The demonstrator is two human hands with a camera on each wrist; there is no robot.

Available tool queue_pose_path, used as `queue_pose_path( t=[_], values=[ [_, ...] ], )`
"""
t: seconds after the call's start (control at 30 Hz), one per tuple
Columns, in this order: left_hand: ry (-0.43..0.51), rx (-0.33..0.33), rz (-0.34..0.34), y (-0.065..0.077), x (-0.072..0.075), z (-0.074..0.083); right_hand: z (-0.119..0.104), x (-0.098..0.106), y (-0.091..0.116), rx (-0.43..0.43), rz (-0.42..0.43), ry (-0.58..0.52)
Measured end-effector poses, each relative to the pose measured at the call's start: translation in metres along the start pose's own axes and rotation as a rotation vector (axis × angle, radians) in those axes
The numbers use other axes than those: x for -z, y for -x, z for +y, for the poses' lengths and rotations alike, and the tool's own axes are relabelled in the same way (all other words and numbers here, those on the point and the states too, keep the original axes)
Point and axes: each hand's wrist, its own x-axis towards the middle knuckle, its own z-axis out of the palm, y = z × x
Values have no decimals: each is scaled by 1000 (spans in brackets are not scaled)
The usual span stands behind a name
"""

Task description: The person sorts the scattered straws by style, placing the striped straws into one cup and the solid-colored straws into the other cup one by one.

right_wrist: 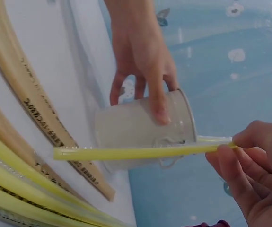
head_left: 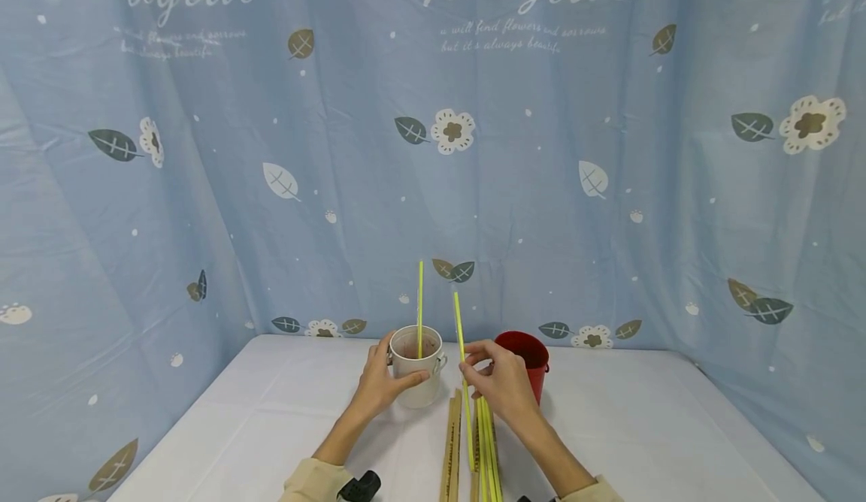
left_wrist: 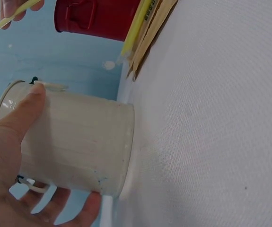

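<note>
My left hand (head_left: 379, 383) grips a small white bucket (head_left: 418, 391), with thumb and fingers on opposite sides of it. The bucket stands upright on the table, and one yellow straw (head_left: 420, 299) rises out of it. Beside it, my right hand (head_left: 504, 383) pinches another yellow straw (right_wrist: 140, 152) between thumb and fingers. That straw has a clear wrapper and is held nearly upright, apart from the bucket. Under the right hand lie several wrapped yellow straws (head_left: 489, 457) and several straws in brown paper wrappers (head_left: 451, 449).
A red bucket (head_left: 534, 348) stands to the right of the white one, partly hidden behind my right hand. White cloth covers the table (head_left: 271, 412). A blue patterned curtain (head_left: 514, 209) hangs right behind the table's far edge.
</note>
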Motion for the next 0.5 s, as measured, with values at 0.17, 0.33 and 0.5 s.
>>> queue_pose_path(
  t=[0.17,0.33,0.5],
  values=[
    [2,1,-2,1,1,-1,-2,0,-3,8,38,9],
    [13,-1,-5,1,1,0,-3,-1,-6,-2,38,-2],
    [18,-3,-8,0,0,0,-6,-1,-14,25,50,-11]
  ],
)
